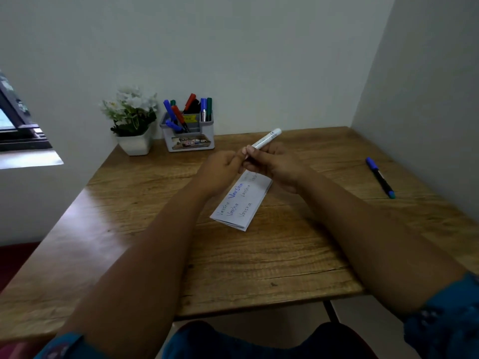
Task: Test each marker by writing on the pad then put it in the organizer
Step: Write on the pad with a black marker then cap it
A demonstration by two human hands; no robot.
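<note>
My right hand [274,165] holds a white marker [267,138] whose barrel points up and to the right, above the middle of the table. My left hand [223,167] is closed around the marker's lower end, which is hidden between the fingers. Below both hands lies a folded white pad [241,203] with several handwritten words in blue ink. A grey organizer [188,133] stands at the back of the table with several blue, red and green markers upright in it. Another marker with a blue cap [380,177] lies alone on the table at the right.
A white pot of white flowers [133,117] stands left of the organizer against the wall. The wooden table [155,242] sits in a corner, with walls behind and to the right. A window [15,120] is on the left.
</note>
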